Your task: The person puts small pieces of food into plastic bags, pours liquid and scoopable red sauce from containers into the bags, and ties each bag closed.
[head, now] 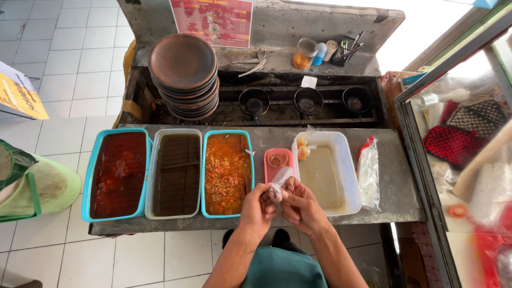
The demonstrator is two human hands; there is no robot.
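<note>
We note both hands together over the front edge of the counter point(384, 176). Our left hand point(257, 205) and right hand point(300, 207) pinch a small clear plastic bag point(279, 180) between the fingertips, each hand closed narrowly on it; the bag rises from the fingers and lies in front of the pink tub point(277, 160). What the bag holds we cannot tell. The pink tub is small, with reddish sauce at its far end, and sits between the chunky orange sambal tray point(228, 173) and the white tub point(326, 170). The white tub holds a pale brown paste, with small tied bags of orange stuff point(303, 148) at its far left corner. Left of the sambal tray stands a clear tray of dark brown sauce point(176, 173), and left of that a blue tray of dark red sauce point(118, 175); the three trays stand side by side, touching or nearly so. A filled plastic packet point(368, 172) lies right of the white tub. Behind the trays, a stack of brown clay plates point(184, 74) stands at the left of the stove point(298, 101), which carries three small black pans. Further back: tongs point(255, 63), a jar point(304, 53). Beside the counter at left, a green bin point(37, 184) on the tiled floor.
</note>
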